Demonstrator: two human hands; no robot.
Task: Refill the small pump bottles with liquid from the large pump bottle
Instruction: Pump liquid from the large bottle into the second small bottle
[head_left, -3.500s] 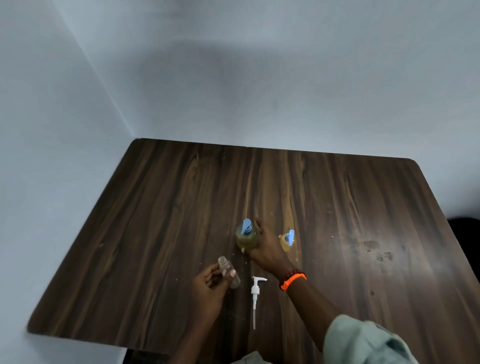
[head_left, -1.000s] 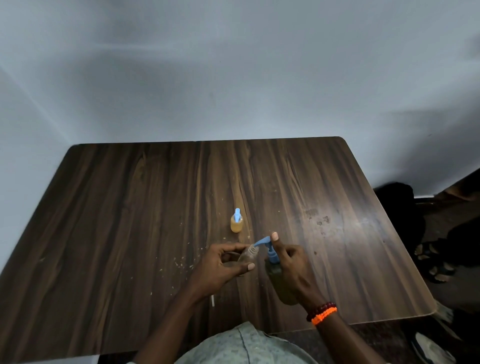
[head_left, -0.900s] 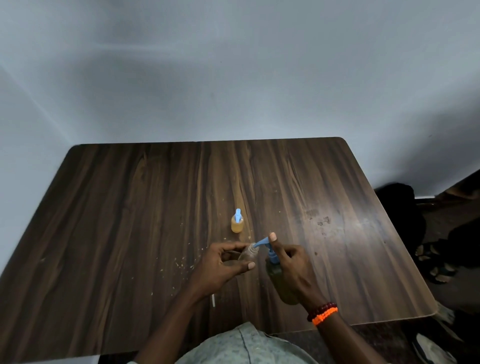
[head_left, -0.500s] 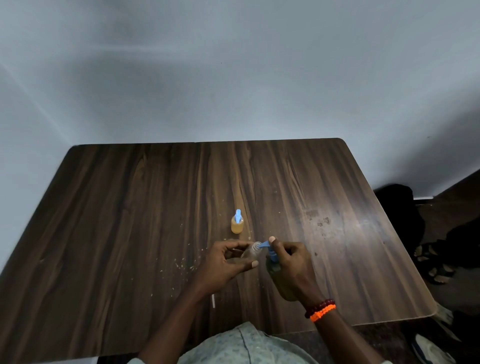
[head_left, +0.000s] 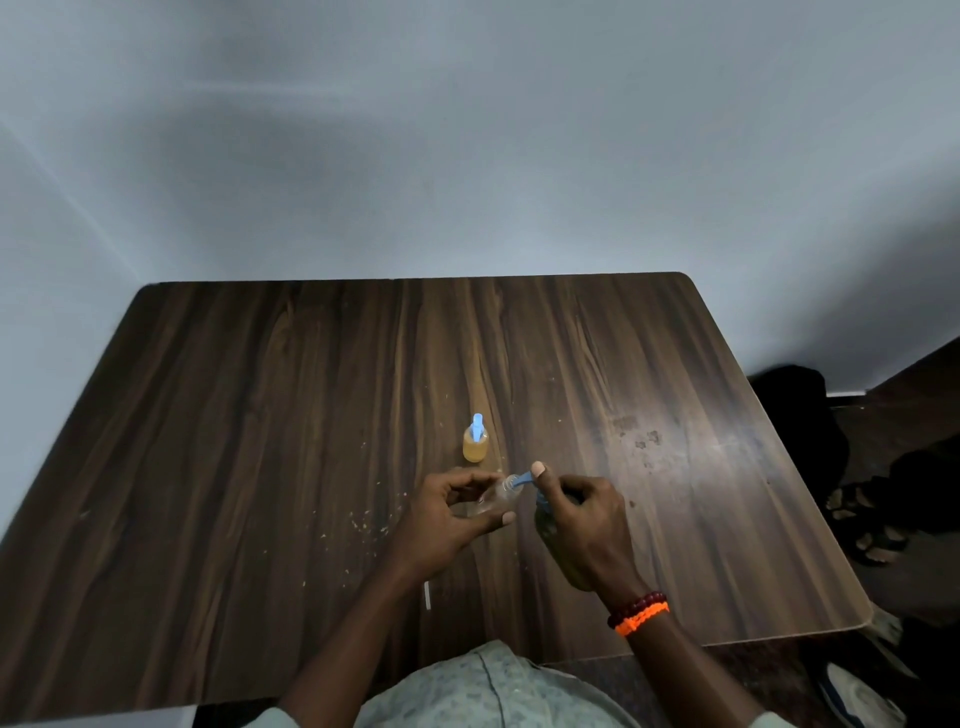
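Dark wood-grain table (head_left: 260, 467), pale grey-blue walls (head_left: 467, 130), dim floor (head_left: 914, 415) at right

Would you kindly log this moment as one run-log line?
left hand: holds small clear bottle tilted | right hand: grips large pump bottle, spout at its mouth | filled small bottle: upright on table

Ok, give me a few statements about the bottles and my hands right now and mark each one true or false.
1. The left hand holds a small clear plastic bottle tilted toward the large bottle's blue pump spout. True.
2. The right hand lies flat on the dark wooden table. False: it grips the large pump bottle.
3. A small amber-filled bottle with a blue pump stands alone farther back. True.
4. The held small bottle has its pump on. False: its neck is open.
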